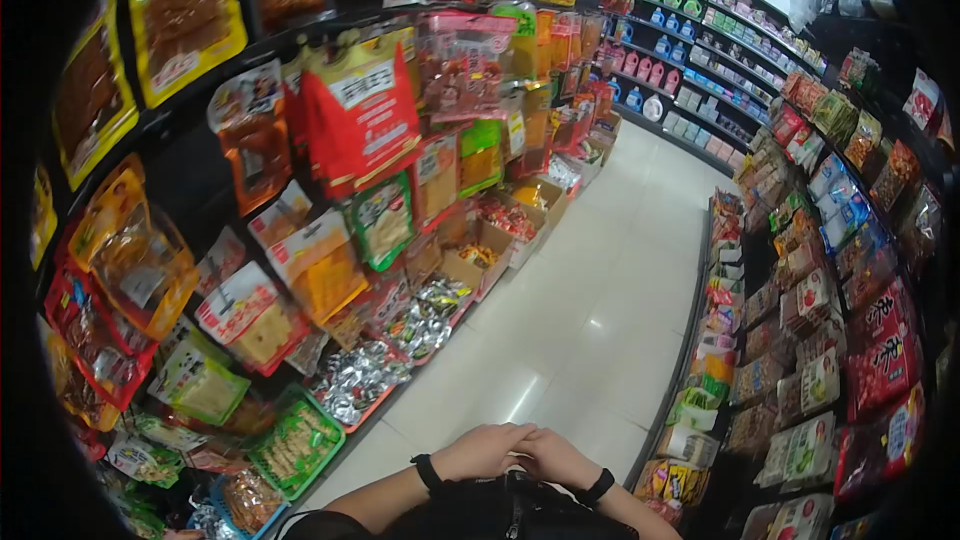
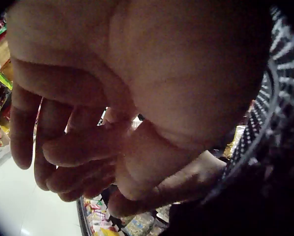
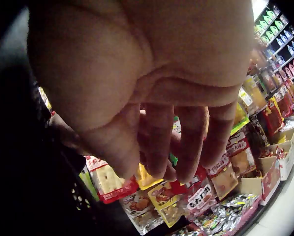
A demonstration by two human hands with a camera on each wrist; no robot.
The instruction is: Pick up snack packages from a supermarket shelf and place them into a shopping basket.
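Observation:
Both hands meet low in front of the person's body, at the bottom middle of the head view. My left hand [image 1: 487,452] comes in from the left and my right hand [image 1: 562,458] from the right, their fingers overlapping. In the left wrist view, the left palm [image 2: 152,64] fills the top, with loosely bent fingers and the other hand's fingers crossing them. The right palm [image 3: 137,59] shows the same way in its own wrist view, its fingers hanging relaxed. Neither hand holds any goods. A dark band [image 1: 427,472] circles the left wrist, another [image 1: 597,485] the right.
A pale tiled aisle [image 1: 560,320] runs forward between shelves. Hanging snack packets, including a red bag [image 1: 362,115], line the left side above a green basket [image 1: 297,440] and cardboard boxes [image 1: 525,240]. Packets [image 1: 805,385] fill the right rack; bottles [image 1: 650,68] stand on far shelves.

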